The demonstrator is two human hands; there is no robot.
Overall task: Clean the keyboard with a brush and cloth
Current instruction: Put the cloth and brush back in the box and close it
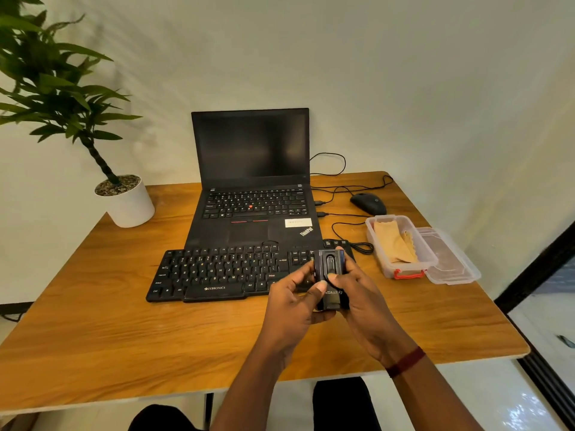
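Fingers (pixel 320 286) of both hands are curled round the brush (pixel 330 265), a black block held upright above the right end of the keyboard (pixel 217 272).
- Left hand (pixel 289 300) grips its left side, thumb on the front face.
- Right hand (pixel 361 300) wraps the right side and back, thumb by the central slot.
- No bristles show; probably housed inside, so it wants opening first.

Risks:
- The casing looks smooth. A thumb slipping while working the slot could drop the brush onto the keys.
- A part popping free might fall between the keys or off the counter (pixel 93 306).

The brush sits between the two palms, clear of the keys. The cloth (pixel 393 244) lies in the open box (pixel 401 270) to the right, well apart from the fingers. A cable runs just beside the box and could snag on a reach.
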